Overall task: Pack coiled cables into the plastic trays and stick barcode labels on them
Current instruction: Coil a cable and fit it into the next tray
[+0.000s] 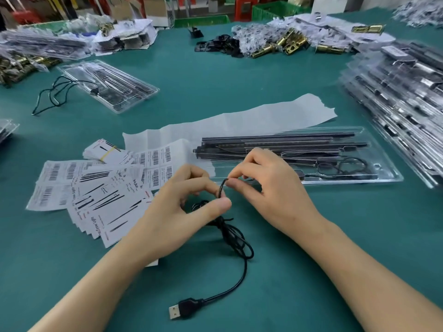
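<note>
Cable [239, 248]: one, pinched by left hand [177, 209], right hand [271, 188]; near tray [393, 174], far tray [153, 91].

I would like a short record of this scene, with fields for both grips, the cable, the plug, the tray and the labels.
left grip: pinches a loop of the black cable
right grip: pinches the same loop beside it
USB plug: lies free on the green table
plastic tray: beyond the right grip, holds black bars
barcode labels: sheets on the table, left of the tray
</note>
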Available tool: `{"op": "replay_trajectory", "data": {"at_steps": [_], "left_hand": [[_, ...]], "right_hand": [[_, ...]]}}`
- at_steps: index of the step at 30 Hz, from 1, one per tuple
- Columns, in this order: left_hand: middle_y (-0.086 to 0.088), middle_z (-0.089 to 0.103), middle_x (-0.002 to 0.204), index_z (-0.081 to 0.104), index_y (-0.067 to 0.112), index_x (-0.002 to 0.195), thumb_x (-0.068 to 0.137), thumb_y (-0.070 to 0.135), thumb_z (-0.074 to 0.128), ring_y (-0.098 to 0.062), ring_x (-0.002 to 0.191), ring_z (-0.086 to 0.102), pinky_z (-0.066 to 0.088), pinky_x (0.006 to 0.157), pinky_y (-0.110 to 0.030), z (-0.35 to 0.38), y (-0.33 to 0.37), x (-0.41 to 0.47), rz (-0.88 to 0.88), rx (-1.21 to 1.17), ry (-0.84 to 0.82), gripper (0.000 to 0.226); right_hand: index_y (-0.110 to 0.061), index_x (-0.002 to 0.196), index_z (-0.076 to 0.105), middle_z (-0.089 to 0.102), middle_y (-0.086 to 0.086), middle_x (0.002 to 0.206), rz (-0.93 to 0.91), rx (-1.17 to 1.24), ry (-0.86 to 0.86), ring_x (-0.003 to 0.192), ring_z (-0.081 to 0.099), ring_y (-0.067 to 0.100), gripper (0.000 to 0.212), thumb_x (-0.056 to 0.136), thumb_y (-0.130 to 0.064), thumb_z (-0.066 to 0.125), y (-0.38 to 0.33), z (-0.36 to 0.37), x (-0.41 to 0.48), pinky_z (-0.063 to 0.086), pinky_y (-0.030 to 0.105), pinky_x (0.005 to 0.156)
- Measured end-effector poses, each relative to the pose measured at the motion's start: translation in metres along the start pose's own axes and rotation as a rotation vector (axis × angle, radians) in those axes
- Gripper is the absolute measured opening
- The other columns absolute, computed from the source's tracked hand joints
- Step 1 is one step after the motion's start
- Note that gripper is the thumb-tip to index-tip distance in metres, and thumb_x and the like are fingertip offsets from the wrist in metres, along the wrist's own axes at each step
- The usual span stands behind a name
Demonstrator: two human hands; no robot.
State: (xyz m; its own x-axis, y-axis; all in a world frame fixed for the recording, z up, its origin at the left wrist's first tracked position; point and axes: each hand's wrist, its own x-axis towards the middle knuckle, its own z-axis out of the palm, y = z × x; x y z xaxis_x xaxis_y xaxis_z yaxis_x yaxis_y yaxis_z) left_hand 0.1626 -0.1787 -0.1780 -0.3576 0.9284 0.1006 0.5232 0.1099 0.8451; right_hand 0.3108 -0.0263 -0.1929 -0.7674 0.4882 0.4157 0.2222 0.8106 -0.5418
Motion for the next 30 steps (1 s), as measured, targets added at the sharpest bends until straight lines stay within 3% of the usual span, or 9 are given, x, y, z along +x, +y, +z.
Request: {"op": "replay_trajectory", "data": {"at_steps": [4,8,10,13,16,19,23,26,30], "left_hand": [[-0.003,0.070,0.107,0.073,0.030,0.110,0.074,0.048,0.084,-0.037,0.095,0.067,0.056,0.084,-0.049,-0.021,-0.002,-0.005,-0.108,-0.203,-0.170,0.042],[-0.006,0.078,0.109,0.071,0.032,0.108,0.073,0.031,0.088,-0.019,0.101,0.075,0.057,0.080,-0.022,-0.018,-0.001,-0.007,-0.149,-0.411,-0.249,0.039],[-0.008,0.078,0.103,0.071,0.031,0.106,0.073,0.029,0.088,-0.017,0.097,0.076,0.056,0.076,-0.021,-0.012,-0.001,-0.005,-0.140,-0.458,-0.206,0.037],[-0.003,0.079,0.099,0.071,0.034,0.104,0.071,0.035,0.087,-0.016,0.092,0.076,0.057,0.075,-0.024,-0.004,-0.001,-0.002,-0.076,-0.369,-0.016,0.037],[0.002,0.079,0.093,0.061,0.040,0.122,0.072,0.035,0.089,-0.017,0.089,0.076,0.059,0.084,-0.036,0.005,0.001,-0.001,-0.035,-0.230,0.155,0.057],[0.009,0.078,0.091,0.058,0.047,0.133,0.078,0.026,0.089,-0.013,0.089,0.075,0.058,0.085,-0.031,0.015,0.004,0.003,0.030,-0.119,0.213,0.067],[0.017,0.077,0.089,0.067,0.049,0.119,0.078,0.031,0.088,-0.004,0.087,0.074,0.055,0.083,-0.020,0.021,0.007,0.007,0.014,-0.047,0.264,0.049],[0.017,0.075,0.087,0.070,0.044,0.108,0.078,0.031,0.088,-0.005,0.085,0.073,0.054,0.074,-0.018,0.021,0.007,0.007,0.003,0.003,0.322,0.038],[0.014,0.075,0.085,0.070,0.037,0.100,0.074,0.030,0.091,-0.008,0.080,0.073,0.053,0.071,-0.014,0.020,0.004,0.009,-0.038,-0.047,0.336,0.034]], "right_hand": [[-0.021,0.090,0.072,0.053,-0.006,0.087,0.048,0.041,0.012,0.084,0.048,0.007,0.014,0.097,-0.033,0.068,-0.002,0.004,-0.001,0.040,0.028,0.078],[-0.022,0.088,0.070,0.052,-0.008,0.086,0.073,0.059,0.005,0.085,0.050,0.007,0.014,0.096,-0.033,0.068,-0.003,0.005,-0.001,0.040,0.027,0.079],[-0.023,0.087,0.070,0.053,-0.009,0.087,0.089,0.079,-0.005,0.087,0.051,0.007,0.014,0.096,-0.034,0.068,-0.002,0.004,0.000,0.039,0.025,0.078],[-0.024,0.087,0.071,0.055,-0.009,0.088,0.102,0.103,-0.037,0.090,0.052,0.007,0.013,0.095,-0.034,0.069,-0.001,0.003,0.001,0.040,0.025,0.080],[-0.025,0.091,0.075,0.058,-0.012,0.093,0.096,0.127,-0.072,0.096,0.051,0.009,0.009,0.096,-0.031,0.069,0.002,-0.001,0.003,0.041,0.027,0.084],[-0.022,0.100,0.079,0.062,-0.012,0.101,0.090,0.168,-0.134,0.104,0.049,0.011,0.023,0.101,-0.034,0.060,0.004,-0.006,0.002,0.040,0.030,0.093],[-0.029,0.110,0.078,0.058,-0.014,0.103,0.090,0.236,-0.234,0.109,0.049,0.009,0.033,0.094,-0.050,0.057,0.006,-0.014,0.000,0.041,0.028,0.094],[-0.030,0.112,0.076,0.054,-0.008,0.089,0.047,0.187,-0.258,0.095,0.049,0.014,0.031,0.089,-0.049,0.073,0.006,-0.015,-0.001,0.041,0.028,0.083],[-0.028,0.103,0.078,0.052,-0.012,0.068,0.021,0.149,-0.200,0.082,0.046,0.014,0.026,0.084,-0.045,0.079,0.007,-0.010,0.001,0.038,0.032,0.072]]}}
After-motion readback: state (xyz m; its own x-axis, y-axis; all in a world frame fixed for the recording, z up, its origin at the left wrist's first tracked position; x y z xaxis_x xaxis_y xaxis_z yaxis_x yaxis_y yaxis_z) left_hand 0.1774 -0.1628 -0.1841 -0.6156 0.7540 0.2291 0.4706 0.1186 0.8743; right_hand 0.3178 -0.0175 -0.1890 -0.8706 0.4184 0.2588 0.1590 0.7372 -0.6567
